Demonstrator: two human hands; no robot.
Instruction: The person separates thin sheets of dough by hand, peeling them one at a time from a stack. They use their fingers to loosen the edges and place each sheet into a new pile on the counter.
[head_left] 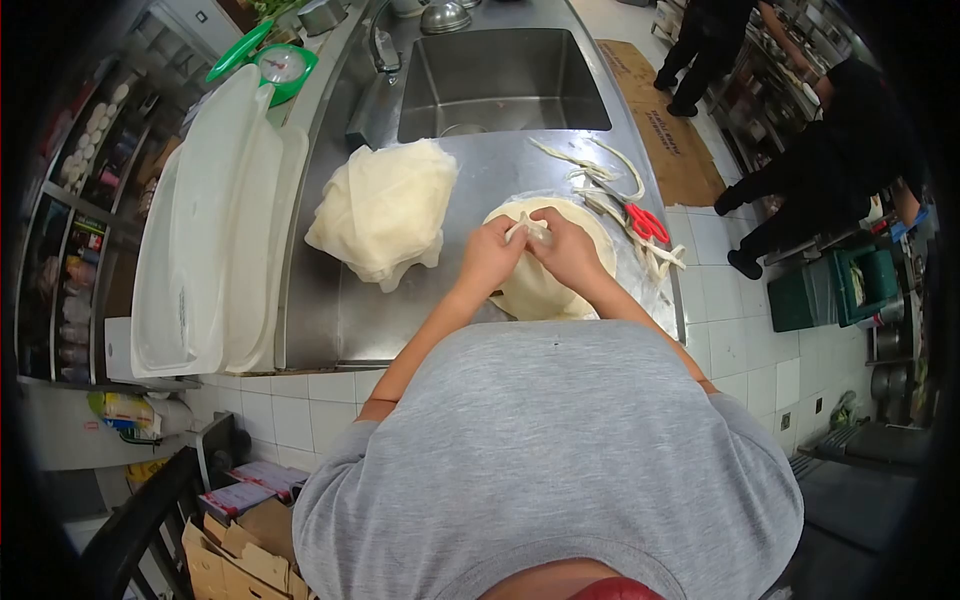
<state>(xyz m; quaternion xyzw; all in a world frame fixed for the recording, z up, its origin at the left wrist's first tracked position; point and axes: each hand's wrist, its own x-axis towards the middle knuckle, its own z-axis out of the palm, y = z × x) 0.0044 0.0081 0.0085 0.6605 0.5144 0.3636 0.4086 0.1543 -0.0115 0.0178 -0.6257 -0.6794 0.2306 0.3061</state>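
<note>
My left hand (492, 255) and my right hand (570, 250) meet over a round stack of pale, thin dough sheets (545, 292) on the steel counter. Both hands have their fingers pinched on a crumpled edge of a dough sheet (530, 230), close together at the top of the stack. To the left lies a loose heap of similar pale dough sheets (385, 210), irregular and folded over. Right of the stack, red-handled scissors (647, 222) rest among cut dough strips (660, 262). My fingers partly hide the held edge.
A steel sink (505, 85) lies beyond the counter (390, 325). Large translucent plastic tubs (190, 260) lean at the left, near a green kitchen scale (285, 68). Two people in dark clothes (835, 150) stand at the right. Flattened cardboard (660, 130) covers some floor.
</note>
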